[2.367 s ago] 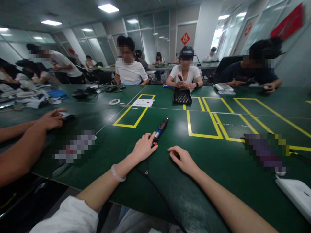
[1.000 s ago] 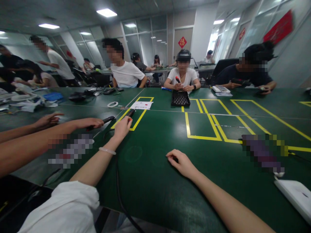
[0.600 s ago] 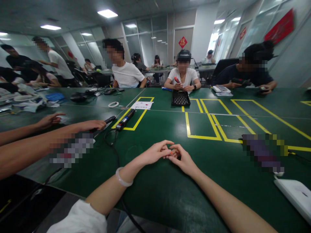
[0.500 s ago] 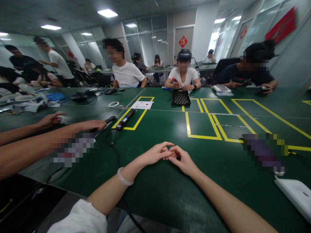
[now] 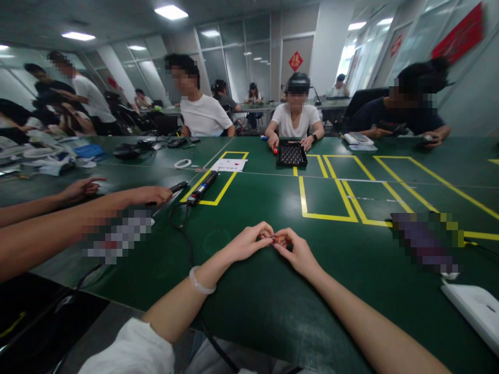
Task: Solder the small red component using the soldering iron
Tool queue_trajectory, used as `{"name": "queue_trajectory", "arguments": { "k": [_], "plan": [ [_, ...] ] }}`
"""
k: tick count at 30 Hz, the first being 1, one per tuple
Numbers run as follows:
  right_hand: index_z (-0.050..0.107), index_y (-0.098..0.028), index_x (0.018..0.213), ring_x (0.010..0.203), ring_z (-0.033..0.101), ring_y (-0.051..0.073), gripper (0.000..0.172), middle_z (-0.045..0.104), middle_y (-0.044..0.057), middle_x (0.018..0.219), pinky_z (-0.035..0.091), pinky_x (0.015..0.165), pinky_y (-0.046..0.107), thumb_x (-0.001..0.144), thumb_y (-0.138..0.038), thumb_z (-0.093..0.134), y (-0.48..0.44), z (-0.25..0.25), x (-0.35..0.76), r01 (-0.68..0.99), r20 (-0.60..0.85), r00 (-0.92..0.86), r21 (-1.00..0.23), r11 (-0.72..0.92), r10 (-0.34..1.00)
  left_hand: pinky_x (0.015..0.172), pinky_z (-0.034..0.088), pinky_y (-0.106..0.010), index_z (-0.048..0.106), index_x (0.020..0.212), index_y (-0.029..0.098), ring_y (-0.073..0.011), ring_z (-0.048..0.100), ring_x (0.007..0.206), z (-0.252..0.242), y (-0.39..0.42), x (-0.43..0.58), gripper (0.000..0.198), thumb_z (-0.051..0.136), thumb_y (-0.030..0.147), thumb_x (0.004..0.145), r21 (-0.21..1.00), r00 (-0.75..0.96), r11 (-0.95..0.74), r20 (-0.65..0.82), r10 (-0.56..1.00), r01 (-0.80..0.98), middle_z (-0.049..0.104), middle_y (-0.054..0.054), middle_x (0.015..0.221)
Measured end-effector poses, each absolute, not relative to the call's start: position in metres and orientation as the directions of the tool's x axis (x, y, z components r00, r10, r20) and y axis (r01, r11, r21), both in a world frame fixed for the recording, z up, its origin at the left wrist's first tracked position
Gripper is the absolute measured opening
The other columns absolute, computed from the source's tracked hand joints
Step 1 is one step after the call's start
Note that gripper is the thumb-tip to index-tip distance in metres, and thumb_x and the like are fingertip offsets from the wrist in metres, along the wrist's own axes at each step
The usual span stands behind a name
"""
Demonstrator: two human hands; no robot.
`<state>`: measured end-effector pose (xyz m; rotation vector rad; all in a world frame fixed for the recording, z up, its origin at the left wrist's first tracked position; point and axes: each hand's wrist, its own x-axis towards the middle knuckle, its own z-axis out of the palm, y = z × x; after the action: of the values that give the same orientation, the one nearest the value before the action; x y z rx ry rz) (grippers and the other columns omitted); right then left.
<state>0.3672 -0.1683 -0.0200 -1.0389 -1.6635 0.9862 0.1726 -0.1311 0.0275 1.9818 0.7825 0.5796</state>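
Note:
Above the green table point(image 5: 249, 301), my left hand point(image 5: 249, 242) and my right hand point(image 5: 297, 253) meet at the fingertips. Pinched between them is a small red-and-orange piece point(image 5: 276, 240), too small and too covered by fingers to name. Both hands are closed, thumbs against the fingers. A pale bangle point(image 5: 201, 282) circles my left wrist. Farther out, left of centre, a black pen-shaped power tool point(image 5: 203, 188) with a cable lies across yellow tape.
On the left, a co-worker's hand point(image 5: 156, 195) grips a dark tool. Across the table a person steadies a black tray point(image 5: 291, 154) of small parts. A white paper sign point(image 5: 229, 165) lies by the taped outlines. A white device point(image 5: 473, 311) sits at the right edge.
My fingertips have drawn slightly apart, so more of the red-and-orange piece shows. Across the table, the person has lowered a red-tipped tool beside the tray.

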Motion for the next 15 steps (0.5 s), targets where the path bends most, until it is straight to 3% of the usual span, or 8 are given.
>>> {"name": "queue_trajectory", "arguments": {
  "k": [4, 11, 15],
  "plan": [
    [0.058, -0.019, 0.091, 0.072, 0.061, 0.016, 0.013, 0.065, 0.002, 0.079, 0.046, 0.069, 0.028, 0.089, -0.031, 0.055, -0.1681, -0.0192, 0.3679, 0.206, 0.238, -0.242, -0.935, 0.290, 0.941, 0.077, 0.047, -0.026, 0.050, 0.109, 0.017, -0.0141, 0.064, 0.082, 0.0290, -0.1321, 0.1726, 0.023, 0.046, 0.035, 0.095, 0.864, 0.711, -0.404, 0.079, 0.699, 0.301, 0.067, -0.003, 0.086],
    [0.057, -0.018, 0.085, 0.065, 0.057, 0.015, 0.023, 0.061, 0.000, 0.068, 0.043, 0.064, 0.027, 0.092, -0.039, 0.051, -0.1656, -0.0208, 0.3699, 0.208, 0.176, -0.212, -0.953, 0.220, 0.961, 0.080, 0.046, -0.025, 0.054, 0.105, 0.018, -0.0147, 0.063, 0.089, 0.0316, -0.1351, 0.1751, 0.020, 0.057, 0.031, 0.089, 0.753, 0.693, -0.537, 0.151, 0.705, 0.381, 0.065, -0.003, 0.095],
    [0.054, -0.019, 0.100, 0.066, 0.057, 0.014, 0.025, 0.060, -0.001, 0.073, 0.043, 0.063, 0.026, 0.088, -0.041, 0.057, -0.1664, -0.0218, 0.3693, 0.132, 0.201, -0.214, -0.964, 0.232, 0.956, 0.081, 0.046, -0.026, 0.058, 0.101, 0.019, -0.0153, 0.063, 0.090, 0.0299, -0.1330, 0.1741, 0.017, 0.052, 0.032, 0.092, 0.731, 0.675, -0.549, 0.166, 0.719, 0.406, 0.066, -0.003, 0.095]
  ]
}}
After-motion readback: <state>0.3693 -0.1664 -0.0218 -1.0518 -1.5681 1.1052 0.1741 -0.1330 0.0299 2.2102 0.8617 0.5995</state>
